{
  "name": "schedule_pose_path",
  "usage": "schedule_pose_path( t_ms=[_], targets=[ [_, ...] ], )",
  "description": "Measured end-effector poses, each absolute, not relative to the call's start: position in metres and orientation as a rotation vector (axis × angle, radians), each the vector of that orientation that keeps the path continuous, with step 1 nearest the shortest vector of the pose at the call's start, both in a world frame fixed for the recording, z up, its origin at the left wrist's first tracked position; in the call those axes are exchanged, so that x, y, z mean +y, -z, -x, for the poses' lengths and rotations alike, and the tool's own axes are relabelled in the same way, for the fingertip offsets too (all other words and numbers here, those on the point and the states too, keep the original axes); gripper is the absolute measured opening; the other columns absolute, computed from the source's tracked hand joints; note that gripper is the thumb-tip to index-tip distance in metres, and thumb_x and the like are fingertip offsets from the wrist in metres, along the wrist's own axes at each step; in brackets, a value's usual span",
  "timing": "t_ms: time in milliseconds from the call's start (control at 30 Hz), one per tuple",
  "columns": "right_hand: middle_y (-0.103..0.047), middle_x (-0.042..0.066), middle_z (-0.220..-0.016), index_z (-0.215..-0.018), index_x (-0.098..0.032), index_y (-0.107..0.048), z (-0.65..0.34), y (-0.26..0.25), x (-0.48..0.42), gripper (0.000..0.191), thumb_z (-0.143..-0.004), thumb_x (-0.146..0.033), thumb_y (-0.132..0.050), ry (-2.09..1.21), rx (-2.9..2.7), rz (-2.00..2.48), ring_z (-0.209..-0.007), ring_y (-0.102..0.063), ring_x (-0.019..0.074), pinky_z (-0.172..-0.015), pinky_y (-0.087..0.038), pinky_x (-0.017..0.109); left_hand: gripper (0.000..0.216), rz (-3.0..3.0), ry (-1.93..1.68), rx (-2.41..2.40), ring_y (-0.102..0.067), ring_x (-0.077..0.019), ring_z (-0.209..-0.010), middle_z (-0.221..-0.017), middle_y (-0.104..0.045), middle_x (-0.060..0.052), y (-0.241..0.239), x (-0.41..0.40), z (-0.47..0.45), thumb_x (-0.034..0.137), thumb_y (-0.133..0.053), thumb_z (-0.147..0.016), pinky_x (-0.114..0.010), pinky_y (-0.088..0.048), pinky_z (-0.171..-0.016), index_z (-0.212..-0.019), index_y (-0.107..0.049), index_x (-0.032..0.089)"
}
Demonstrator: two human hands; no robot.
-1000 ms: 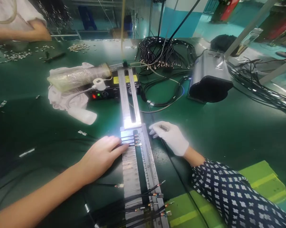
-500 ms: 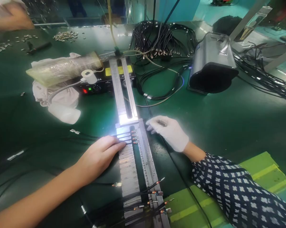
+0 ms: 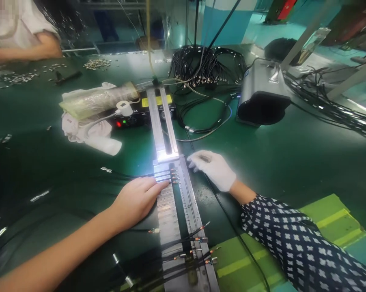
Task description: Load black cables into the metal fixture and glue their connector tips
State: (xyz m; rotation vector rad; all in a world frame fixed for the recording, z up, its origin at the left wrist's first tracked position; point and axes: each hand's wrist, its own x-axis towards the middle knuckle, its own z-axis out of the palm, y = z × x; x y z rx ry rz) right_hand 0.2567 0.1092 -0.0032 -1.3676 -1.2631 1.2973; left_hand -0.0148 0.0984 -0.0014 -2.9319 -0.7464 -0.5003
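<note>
My bare left hand [image 3: 142,194] lies across the slotted metal fixture [image 3: 167,211], its fingers closed on a black cable beside the thumb. Several black cables [image 3: 162,175] with copper-coloured bare ends lie side by side under the bright light, their terminals [image 3: 174,177] over the fixture's long gap. To the right of the fixture is my right hand [image 3: 215,168] in a white glove, fingers curled together; what they hold, if anything, is hidden. Nearer me, more black cables [image 3: 173,245] with metal terminals lie across the fixture.
A black control box [image 3: 131,120] with red and green lights stands behind, with a wrapped roll [image 3: 100,100] on it. Further right is a grey machine housing [image 3: 262,91]. Bundled cables [image 3: 201,65] and loose metal terminals [image 3: 96,64] lie at the back. A co-worker's arm [image 3: 46,46] shows far left.
The camera view has tilted up and shifted left, so the background sits lower and further right. Both hands keep nearly the same places at the fixture.
</note>
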Motion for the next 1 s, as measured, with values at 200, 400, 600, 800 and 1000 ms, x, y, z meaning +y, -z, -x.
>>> schedule_pose_path(
  t_ms=[200, 400, 600, 800, 1000],
  targets=[
    [-0.072, 0.007, -0.099, -0.094, -0.022, -0.076, -0.25, 0.009, 0.094, 0.02, -0.087, -0.034, -0.062, -1.081, -1.475, 1.394, -0.091, -0.067, 0.023, -0.091, -0.054, 0.043, 0.041, 2.904, 0.266, -0.804, -0.053, -0.0163, -0.062, -0.077, -0.061, -0.002, 0.0, 0.1, 0.0, 0.012, -0.04, -0.096, -0.029, -0.039, -0.057, -0.129, -0.062, 0.023],
    [-0.064, 0.012, -0.127, -0.122, -0.025, -0.074, -0.241, 0.015, 0.061, 0.035, -0.094, -0.026, -0.053, -0.514, -2.024, 1.509, -0.113, -0.063, 0.031, -0.101, -0.051, 0.049, 0.044, 2.959, 0.067, -0.994, -0.057, -0.0191, -0.077, -0.088, -0.063, -0.006, -0.01, 0.085, -0.005, 0.011, -0.036, -0.099, -0.031, -0.041, -0.068, -0.136, -0.057, 0.023],
    [-0.063, 0.01, -0.134, -0.123, -0.025, -0.073, -0.24, 0.012, 0.055, 0.033, -0.095, -0.026, -0.054, -0.49, -2.069, 1.552, -0.119, -0.062, 0.031, -0.104, -0.052, 0.05, 0.024, 3.167, 0.086, -1.097, -0.058, -0.0182, -0.086, -0.099, -0.065, -0.004, -0.033, 0.043, 0.043, 0.025, -0.039, -0.104, -0.029, -0.046, -0.076, -0.116, -0.059, 0.022],
    [-0.065, 0.009, -0.131, -0.119, -0.025, -0.075, -0.238, 0.006, 0.056, 0.03, -0.094, -0.025, -0.058, -0.529, -2.023, 1.597, -0.118, -0.064, 0.0307, -0.103, -0.053, 0.049, 0.019, 3.216, 0.227, -1.273, -0.056, -0.0145, -0.082, -0.089, -0.06, 0.0, -0.038, 0.023, 0.08, 0.023, -0.042, -0.104, -0.025, -0.045, -0.074, -0.09, -0.054, 0.022],
    [-0.066, 0.008, -0.129, -0.116, -0.025, -0.075, -0.238, 0.005, 0.058, 0.027, -0.092, -0.023, -0.061, -0.538, -2.007, 1.583, -0.116, -0.065, 0.0288, -0.103, -0.054, 0.047, 0.014, 3.179, 0.524, -1.181, -0.059, -0.0125, -0.086, -0.096, -0.063, -0.001, -0.03, 0.051, 0.065, 0.021, -0.044, -0.104, -0.022, -0.048, -0.078, -0.109, -0.057, 0.021]
  ],
)
